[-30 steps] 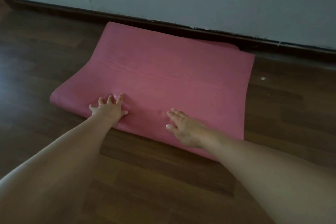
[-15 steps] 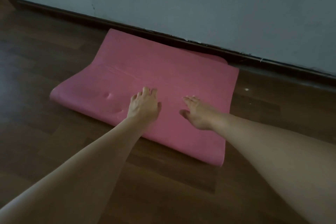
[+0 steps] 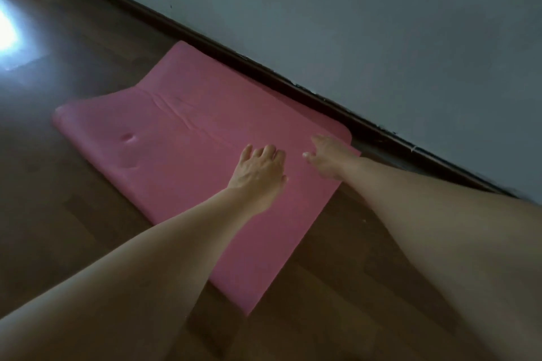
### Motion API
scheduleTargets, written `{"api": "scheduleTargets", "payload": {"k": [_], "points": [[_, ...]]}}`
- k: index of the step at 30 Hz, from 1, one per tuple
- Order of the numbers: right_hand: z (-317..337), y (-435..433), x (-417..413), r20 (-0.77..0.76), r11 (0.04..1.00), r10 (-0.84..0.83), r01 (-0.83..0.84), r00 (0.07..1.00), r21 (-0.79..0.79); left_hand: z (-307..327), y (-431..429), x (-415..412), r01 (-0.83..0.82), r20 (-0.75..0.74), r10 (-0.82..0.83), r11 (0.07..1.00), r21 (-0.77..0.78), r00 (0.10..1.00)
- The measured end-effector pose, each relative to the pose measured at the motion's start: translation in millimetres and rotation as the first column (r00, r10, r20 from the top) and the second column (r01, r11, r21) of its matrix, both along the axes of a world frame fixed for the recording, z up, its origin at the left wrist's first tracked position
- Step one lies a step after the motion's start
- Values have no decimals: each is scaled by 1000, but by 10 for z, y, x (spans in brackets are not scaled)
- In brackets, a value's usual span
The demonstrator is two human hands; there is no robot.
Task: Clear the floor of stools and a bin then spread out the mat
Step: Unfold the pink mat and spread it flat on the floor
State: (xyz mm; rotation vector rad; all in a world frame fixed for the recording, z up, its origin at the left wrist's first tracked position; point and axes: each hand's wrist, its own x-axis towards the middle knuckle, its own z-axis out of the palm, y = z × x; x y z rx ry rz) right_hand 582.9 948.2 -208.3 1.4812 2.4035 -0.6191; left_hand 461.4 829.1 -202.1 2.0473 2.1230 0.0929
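A pink mat (image 3: 187,138) lies folded double on the dark wooden floor, its far edge close to the wall. My left hand (image 3: 258,173) rests palm down on the mat's right part, fingers spread loosely. My right hand (image 3: 328,158) hovers or touches just right of it, near the mat's right corner, fingers extended. Neither hand grips anything. A small dent and a long crease mark the mat's left and middle. No stools or bin are in view.
A grey wall with a dark skirting board (image 3: 293,82) runs diagonally behind the mat. Bare wooden floor (image 3: 73,214) lies to the left and in front, with a bright light patch at the far left.
Both hands have slid from the mat's near edge toward its right end. The view has tilted and swung, so the mat now lies diagonally.
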Motion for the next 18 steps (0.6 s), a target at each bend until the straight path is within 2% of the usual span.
{"api": "scheduleTargets", "payload": {"k": [8, 11, 16, 18], "points": [[-247, 702, 384, -29, 988, -49, 44, 998, -150, -37, 28, 514, -151, 8, 152, 986, -64, 988], [-302, 831, 353, -94, 956, -123, 93, 988, -279, -39, 44, 615, -200, 20, 201, 978, -66, 979], [-179, 1015, 194, -214, 942, -164, 89, 963, -323, -42, 44, 725, -252, 47, 254, 967, -42, 966], [-38, 1026, 73, -247, 888, -243, 113, 938, -445, -9, 57, 757, -304, 120, 305, 952, -30, 945]]}}
